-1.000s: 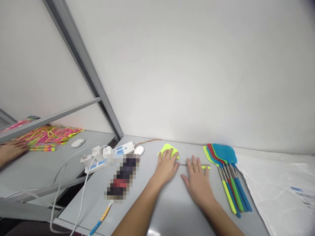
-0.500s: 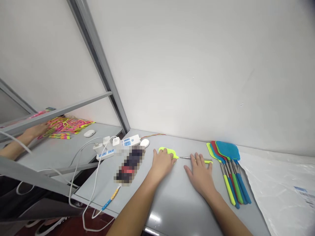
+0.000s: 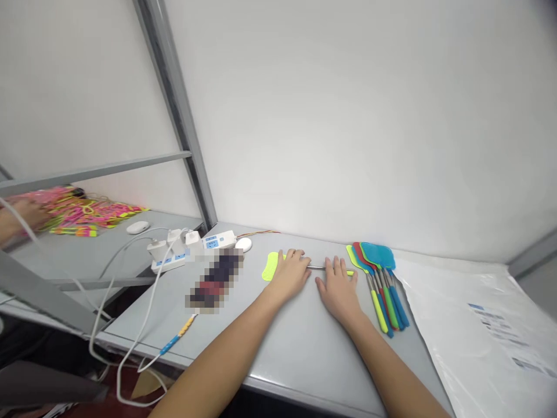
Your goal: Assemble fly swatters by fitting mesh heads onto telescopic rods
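A yellow fly swatter (image 3: 270, 266) lies across the grey table, its mesh head at the left and a thin metal shaft (image 3: 317, 268) running right. My left hand (image 3: 290, 276) rests palm down over the lower part of the head and its neck, fingers apart, hiding the joint. Over the yellow handle (image 3: 350, 272) lies my right hand (image 3: 339, 287), fingers spread flat; the shaft passes beneath them. Just right of that hand is a pile of fly swatters (image 3: 378, 256) with blue, red and yellow heads, their coloured handles pointing toward me.
A blurred phone-like item (image 3: 215, 281) with a cable, a white round case (image 3: 243, 245) and a power strip (image 3: 220, 240) sit at left. White plastic sheeting (image 3: 444, 307) covers the right side. Beyond the metal frame (image 3: 191, 157), another person's hand (image 3: 28, 213) touches bright pink-yellow items (image 3: 93, 212).
My left hand has shifted along the fly swatter from its head toward the shaft, uncovering more of the head. The gap between neck and shaft no longer shows. The view has turned slightly right.
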The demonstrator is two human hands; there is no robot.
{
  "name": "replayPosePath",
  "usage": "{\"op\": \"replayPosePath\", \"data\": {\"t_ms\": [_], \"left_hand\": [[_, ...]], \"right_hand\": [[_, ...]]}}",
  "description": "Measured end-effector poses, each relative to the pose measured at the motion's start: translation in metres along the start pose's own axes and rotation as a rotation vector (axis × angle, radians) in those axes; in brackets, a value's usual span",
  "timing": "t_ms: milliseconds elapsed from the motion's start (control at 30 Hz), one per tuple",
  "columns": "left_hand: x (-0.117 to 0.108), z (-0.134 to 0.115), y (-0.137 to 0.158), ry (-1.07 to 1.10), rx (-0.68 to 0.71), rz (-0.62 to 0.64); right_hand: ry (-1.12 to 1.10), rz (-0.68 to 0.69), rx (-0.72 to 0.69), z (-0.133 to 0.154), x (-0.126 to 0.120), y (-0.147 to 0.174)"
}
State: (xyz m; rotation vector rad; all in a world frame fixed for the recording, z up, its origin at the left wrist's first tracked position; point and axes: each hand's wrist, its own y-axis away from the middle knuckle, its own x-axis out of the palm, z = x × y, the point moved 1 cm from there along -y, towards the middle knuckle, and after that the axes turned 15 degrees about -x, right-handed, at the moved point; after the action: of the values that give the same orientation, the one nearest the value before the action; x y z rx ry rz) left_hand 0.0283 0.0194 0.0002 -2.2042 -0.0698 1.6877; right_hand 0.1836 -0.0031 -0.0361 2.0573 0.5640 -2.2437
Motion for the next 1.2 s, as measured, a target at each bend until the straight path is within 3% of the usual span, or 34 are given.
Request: {"op": "replayPosePath", "data": {"t_ms": [200,400,700,833,967,1067,1133,1200], "left_hand": [[0.007,0.003,-0.004,0.05,0.022,-0.022],[-0.002,0.003,-0.009,0.157,0.02,-0.06],[-0.024,-0.004,-0.007,0.484,-0.182,-0.251],[-0.025,-0.006,0.001,0.679,-0.234,-0.329],[-0.014,-0.021,0.017,0.728,-0.091,-0.409],[-0.003,-0.036,0.031,0.702,0.035,-0.502],[0.0,-0.044,0.035,0.663,0.088,-0.453],[0.0,-0.047,0.034,0.577,0.113,-0.311]], "right_hand": [[-0.021,-0.053,0.035,-0.012,-0.002,0.002],[-0.063,-0.119,-0.046,-0.013,-0.009,-0.002],[-0.238,-0.155,-0.161,-0.005,-0.012,-0.008],[-0.331,-0.212,-0.134,-0.004,-0.01,-0.008],[-0.436,-0.326,-0.057,-0.011,-0.009,-0.006],[-0.694,-0.439,0.017,-0.014,-0.008,-0.004],[-0.886,-0.496,0.091,-0.013,-0.009,-0.004],[-1.004,-0.527,0.155,-0.012,-0.009,-0.003]]}}
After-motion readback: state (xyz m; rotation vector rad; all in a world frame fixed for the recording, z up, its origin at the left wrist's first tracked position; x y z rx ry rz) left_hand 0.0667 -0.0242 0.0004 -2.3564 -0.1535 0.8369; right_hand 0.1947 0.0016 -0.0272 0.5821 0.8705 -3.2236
